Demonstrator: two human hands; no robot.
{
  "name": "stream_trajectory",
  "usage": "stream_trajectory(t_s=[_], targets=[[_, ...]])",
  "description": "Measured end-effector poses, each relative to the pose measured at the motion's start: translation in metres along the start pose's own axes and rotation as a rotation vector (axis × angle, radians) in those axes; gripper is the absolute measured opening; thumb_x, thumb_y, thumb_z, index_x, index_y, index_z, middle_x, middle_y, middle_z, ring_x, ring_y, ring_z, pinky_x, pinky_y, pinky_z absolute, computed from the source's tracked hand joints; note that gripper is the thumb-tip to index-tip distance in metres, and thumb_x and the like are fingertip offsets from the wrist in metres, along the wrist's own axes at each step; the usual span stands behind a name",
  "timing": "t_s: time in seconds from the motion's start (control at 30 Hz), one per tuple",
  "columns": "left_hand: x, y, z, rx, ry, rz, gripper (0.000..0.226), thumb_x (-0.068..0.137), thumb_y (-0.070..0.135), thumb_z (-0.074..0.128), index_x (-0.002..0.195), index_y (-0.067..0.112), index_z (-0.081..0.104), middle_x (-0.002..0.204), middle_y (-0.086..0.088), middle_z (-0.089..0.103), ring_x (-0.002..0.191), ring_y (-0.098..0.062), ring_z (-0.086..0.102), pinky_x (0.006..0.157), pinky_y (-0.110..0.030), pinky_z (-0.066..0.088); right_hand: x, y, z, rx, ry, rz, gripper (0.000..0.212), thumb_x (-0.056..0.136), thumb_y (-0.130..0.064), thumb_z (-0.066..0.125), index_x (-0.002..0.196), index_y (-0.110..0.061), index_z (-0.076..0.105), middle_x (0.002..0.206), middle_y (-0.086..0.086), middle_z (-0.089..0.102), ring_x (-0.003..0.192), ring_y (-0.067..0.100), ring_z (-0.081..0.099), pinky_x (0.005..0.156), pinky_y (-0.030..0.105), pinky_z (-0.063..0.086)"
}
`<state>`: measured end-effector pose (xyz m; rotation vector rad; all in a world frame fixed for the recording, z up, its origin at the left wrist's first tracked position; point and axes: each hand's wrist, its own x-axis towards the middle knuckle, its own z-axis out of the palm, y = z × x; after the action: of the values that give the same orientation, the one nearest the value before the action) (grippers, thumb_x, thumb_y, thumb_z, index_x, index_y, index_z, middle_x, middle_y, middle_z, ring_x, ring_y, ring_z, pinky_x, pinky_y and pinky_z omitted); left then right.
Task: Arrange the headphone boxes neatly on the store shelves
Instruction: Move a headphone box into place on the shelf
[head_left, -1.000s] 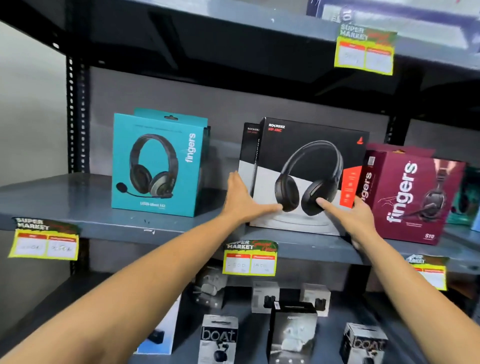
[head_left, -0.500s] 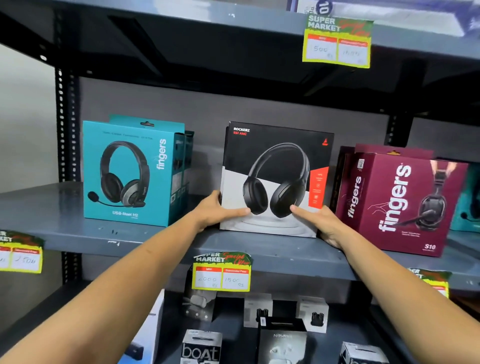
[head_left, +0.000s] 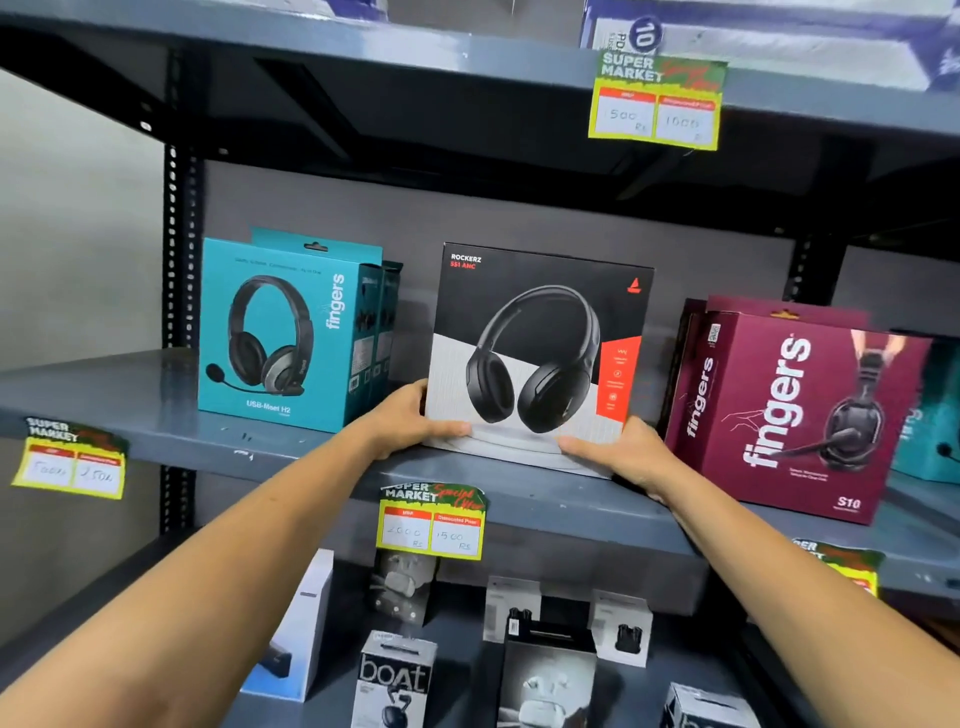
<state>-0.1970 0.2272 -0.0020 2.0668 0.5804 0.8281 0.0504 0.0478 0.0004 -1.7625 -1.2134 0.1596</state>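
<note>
My left hand (head_left: 410, 422) and right hand (head_left: 618, 451) each clasp a lower corner of the black headphone box (head_left: 537, 353), thumbs laid across its front face. The box stands upright on the middle shelf (head_left: 135, 410), near the front edge, between the teal headphone box (head_left: 283, 332) on the left and the maroon headphone box (head_left: 789, 410) on the right, apart from both. I judge it a stiff, light cardboard carton with a smooth printed skin that may slip under a loose hold. Grip at the bottom corners, where the card is strongest; avoid pressing the broad front panel, which could dent. Slide rather than lift.
</note>
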Motion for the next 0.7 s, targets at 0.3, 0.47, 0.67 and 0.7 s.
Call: stream_trajectory(t_s=[0.3,0.47,0.67,0.7], targets=[[-0.002,0.000,0.000,0.217,-0.022,-0.061,0.072,0.056,0.040,0.090,0.118,0.019,0.060,0.114,0.003,0.063,0.102,-0.016,0.059,0.085,-0.027,0.044,-0.002,0.004,-0.002,-0.010,-0.096,0.075,0.079,0.031,-0.062,0.090,0.101,-0.033,0.070,0.100,-0.017,0.071,0.093,0.005,0.066,0.086,0.027,0.050],[0.001,-0.005,-0.005,0.273,-0.024,-0.026,0.066,0.055,0.047,0.089,0.110,0.023,0.061,0.115,0.002,0.065,0.092,-0.010,0.057,0.070,-0.017,0.043,-0.004,0.003,-0.007,0.060,-0.175,0.051,0.082,0.029,-0.058,0.093,0.102,-0.026,0.071,0.097,-0.010,0.076,0.092,0.009,0.071,0.083,0.028,0.053],[0.007,-0.011,-0.008,0.321,-0.019,0.023,0.056,0.055,0.052,0.086,0.099,0.028,0.061,0.111,0.003,0.068,0.080,-0.001,0.056,0.061,-0.011,0.040,-0.004,0.005,-0.005,0.008,-0.176,0.010,0.097,0.037,-0.057,0.092,0.123,-0.028,0.060,0.117,-0.013,0.068,0.107,0.006,0.063,0.098,0.033,0.048],[0.007,-0.011,-0.009,0.326,-0.024,0.035,0.054,0.056,0.053,0.085,0.098,0.029,0.060,0.110,0.004,0.068,0.079,0.001,0.056,0.060,-0.011,0.040,-0.004,0.005,-0.005,-0.015,-0.164,0.000,0.097,0.037,-0.060,0.090,0.124,-0.029,0.059,0.117,-0.015,0.067,0.107,0.004,0.062,0.097,0.031,0.048]])
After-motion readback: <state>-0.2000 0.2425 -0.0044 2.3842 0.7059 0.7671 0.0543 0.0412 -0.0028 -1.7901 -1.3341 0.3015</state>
